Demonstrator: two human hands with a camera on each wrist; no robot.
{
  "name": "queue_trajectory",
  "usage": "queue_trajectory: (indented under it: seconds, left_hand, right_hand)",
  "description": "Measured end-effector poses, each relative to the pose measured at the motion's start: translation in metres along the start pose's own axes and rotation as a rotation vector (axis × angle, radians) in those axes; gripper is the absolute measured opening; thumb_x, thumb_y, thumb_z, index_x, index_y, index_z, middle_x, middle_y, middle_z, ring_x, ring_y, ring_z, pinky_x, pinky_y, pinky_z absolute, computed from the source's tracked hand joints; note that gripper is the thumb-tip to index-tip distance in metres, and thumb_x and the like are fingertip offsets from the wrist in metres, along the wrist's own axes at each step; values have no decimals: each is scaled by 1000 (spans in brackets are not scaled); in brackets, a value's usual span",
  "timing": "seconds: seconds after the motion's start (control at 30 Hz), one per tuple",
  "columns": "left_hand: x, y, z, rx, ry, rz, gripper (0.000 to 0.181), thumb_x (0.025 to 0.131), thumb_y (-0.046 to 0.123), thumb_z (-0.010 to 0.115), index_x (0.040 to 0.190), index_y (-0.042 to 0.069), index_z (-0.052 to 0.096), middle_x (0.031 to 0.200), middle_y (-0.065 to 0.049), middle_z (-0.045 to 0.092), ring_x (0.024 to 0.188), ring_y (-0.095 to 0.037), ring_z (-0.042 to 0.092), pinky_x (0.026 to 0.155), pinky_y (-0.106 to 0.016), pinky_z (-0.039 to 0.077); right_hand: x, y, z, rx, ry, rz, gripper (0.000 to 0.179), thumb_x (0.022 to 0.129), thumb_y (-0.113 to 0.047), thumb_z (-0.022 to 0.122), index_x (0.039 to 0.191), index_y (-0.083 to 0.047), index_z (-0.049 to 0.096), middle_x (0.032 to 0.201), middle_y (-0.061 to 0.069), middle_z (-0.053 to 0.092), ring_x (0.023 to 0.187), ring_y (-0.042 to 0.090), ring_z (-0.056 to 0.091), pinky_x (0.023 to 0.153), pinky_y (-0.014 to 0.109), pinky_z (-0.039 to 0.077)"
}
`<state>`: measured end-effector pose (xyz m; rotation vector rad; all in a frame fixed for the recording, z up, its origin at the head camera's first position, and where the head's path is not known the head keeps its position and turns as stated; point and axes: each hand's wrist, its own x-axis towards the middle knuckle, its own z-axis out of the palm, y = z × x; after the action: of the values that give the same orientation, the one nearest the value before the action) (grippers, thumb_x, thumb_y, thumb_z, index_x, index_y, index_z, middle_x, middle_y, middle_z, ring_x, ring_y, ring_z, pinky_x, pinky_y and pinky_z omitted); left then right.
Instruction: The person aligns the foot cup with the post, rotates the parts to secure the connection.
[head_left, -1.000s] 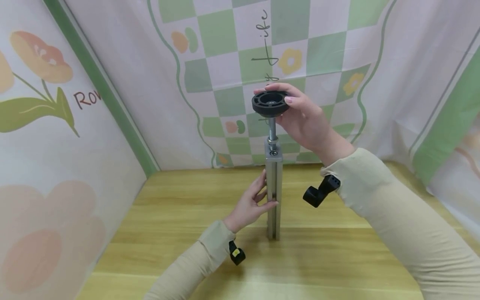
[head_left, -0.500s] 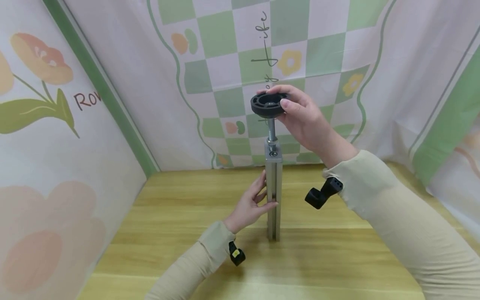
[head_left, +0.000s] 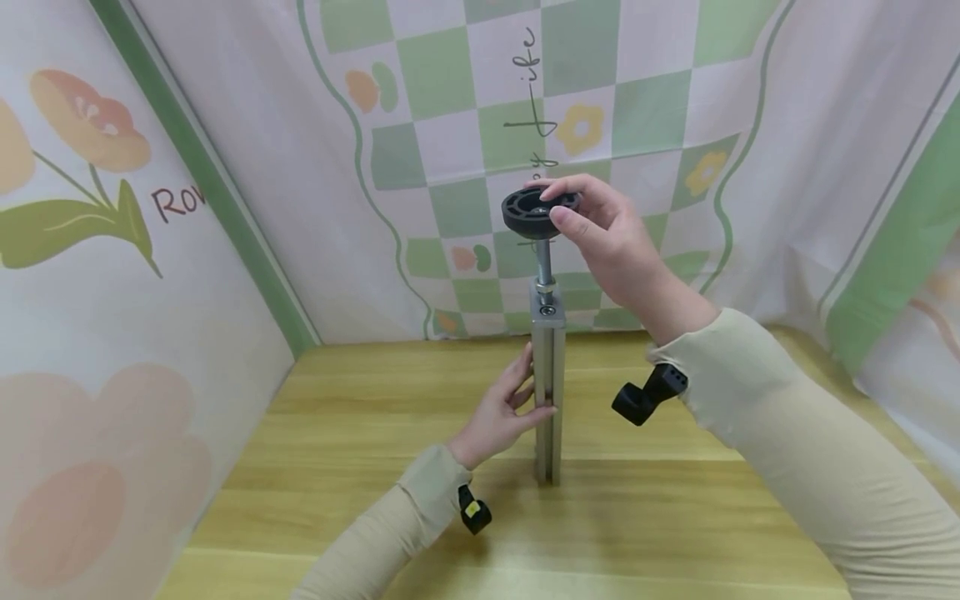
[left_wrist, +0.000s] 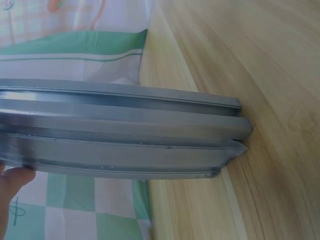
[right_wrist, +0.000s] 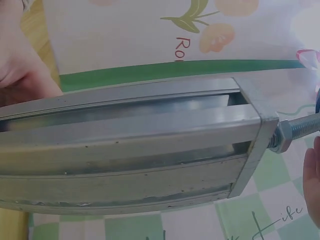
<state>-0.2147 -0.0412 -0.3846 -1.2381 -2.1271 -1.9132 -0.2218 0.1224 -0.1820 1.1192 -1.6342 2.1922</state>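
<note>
An aluminium extrusion profile stands upright on the wooden table, with a metal end plate on top. From the plate rises a threaded rod with a hex nut, topped by a round black levelling foot. My left hand grips the profile around its middle, thumb across the near face and fingers on the left side. My right hand pinches the foot's rim from the right, thumb at the near edge and a fingertip over the top. In the left wrist view, the profile's grooved lower end meets the table.
The wooden table spreads around the profile. A patterned cloth hangs behind, and another printed cloth hangs at the left. A black wrist camera sits below the right cuff, and another one by the left cuff.
My right thumb has slid leftward around the foot's near rim, and a fingertip has come over its top. The left hand and the profile stay in place.
</note>
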Motion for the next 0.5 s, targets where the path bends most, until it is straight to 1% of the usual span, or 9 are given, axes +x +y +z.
queue_trajectory:
  seconds: [0.13,0.23,0.27,0.37,0.5]
  left_hand:
    - [0,1,0,1,-1,-2,87,85,-13,60,149,2,4,158,-15,10,140,-36,27,110,-40,35]
    - [0,1,0,-2,-3,-4,86,85,-13,60,149,2,5,158,-15,9,140,-36,27,110,-40,35]
    - [0,1,0,-3,-3,-9,86,85,-13,60,150,3,5,158,-15,9,140,-36,27,110,-40,35]
    - [0,1,0,-6,-5,-17,86,85,-12,60,151,5,6,158,-15,10,139,-36,27,110,-40,35]
    - [0,1,0,-4,0,-10,86,85,-12,60,150,4,6,158,-16,11,139,-37,28,110,-40,35]
  right_hand:
    - [0,-2,2,-66,63,22,26,86,5,50,87,-17,63,125,12,57,118,24,52,94,21,47]
    - [0,-2,2,-96,88,27,26,85,6,52,86,-18,62,123,10,58,111,21,56,90,20,50]
    - [0,-2,2,-101,94,27,26,84,6,53,86,-18,62,122,8,58,109,20,57,89,20,50]
    - [-1,-2,2,-99,107,15,27,82,8,54,84,-18,62,118,7,59,104,18,58,87,20,51]
    - [-1,-2,4,-94,126,-1,29,80,11,56,83,-17,62,116,8,59,100,19,59,83,20,53]
